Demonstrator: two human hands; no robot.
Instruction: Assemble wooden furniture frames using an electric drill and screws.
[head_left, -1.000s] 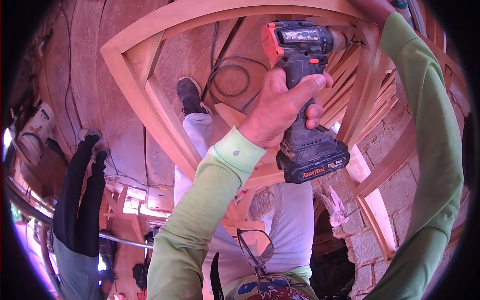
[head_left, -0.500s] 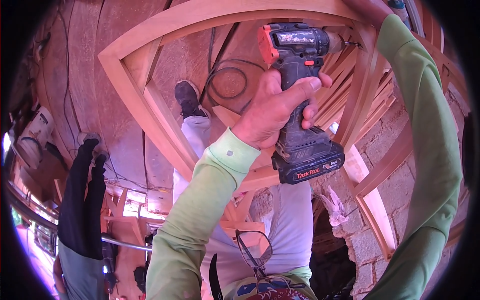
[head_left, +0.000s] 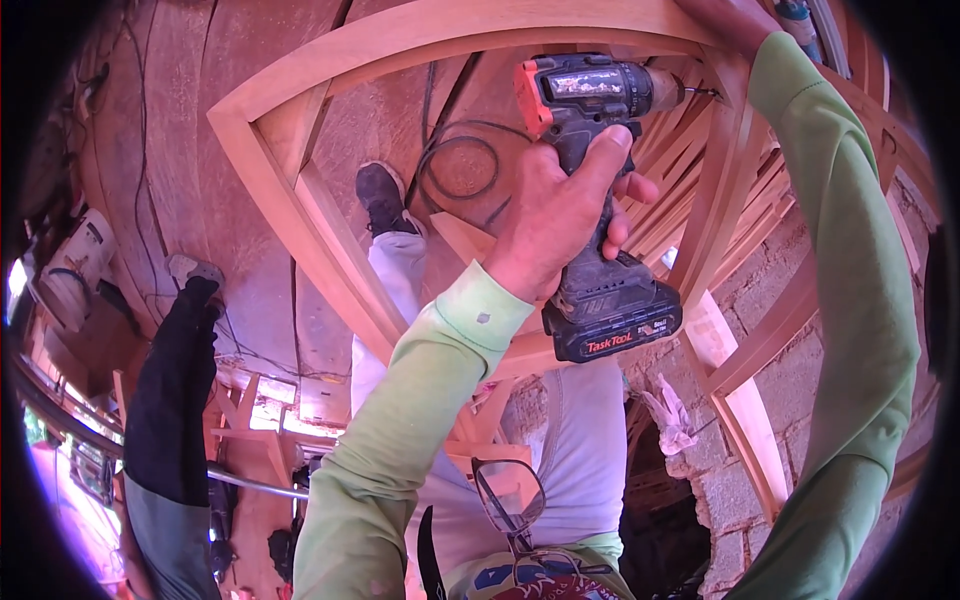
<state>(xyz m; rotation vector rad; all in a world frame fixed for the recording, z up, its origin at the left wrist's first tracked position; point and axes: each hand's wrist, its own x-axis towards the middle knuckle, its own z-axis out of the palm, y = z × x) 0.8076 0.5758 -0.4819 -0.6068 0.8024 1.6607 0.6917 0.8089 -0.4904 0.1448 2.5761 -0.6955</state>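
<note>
My left hand is wrapped around the grip of a black and red cordless drill, thumb lying up its near side. The drill points right, and its thin bit meets the inner face of a curved wooden frame near the upper right corner. Just above that corner, my right hand lies against the frame. Its fingers are cut off by the picture's upper edge, so their grip is hidden. The frame's lower side passes behind the drill's battery, across my legs.
A coiled black cable lies on the wooden floor beside my shoe. Wooden slats and a rough block wall are at the right. Another person stands at the left. Eyeglasses hang at my chest.
The drill has tipped slightly, its rear a little lower and its battery a little higher. My left thumb has shifted up the drill. The other person's legs have moved.
</note>
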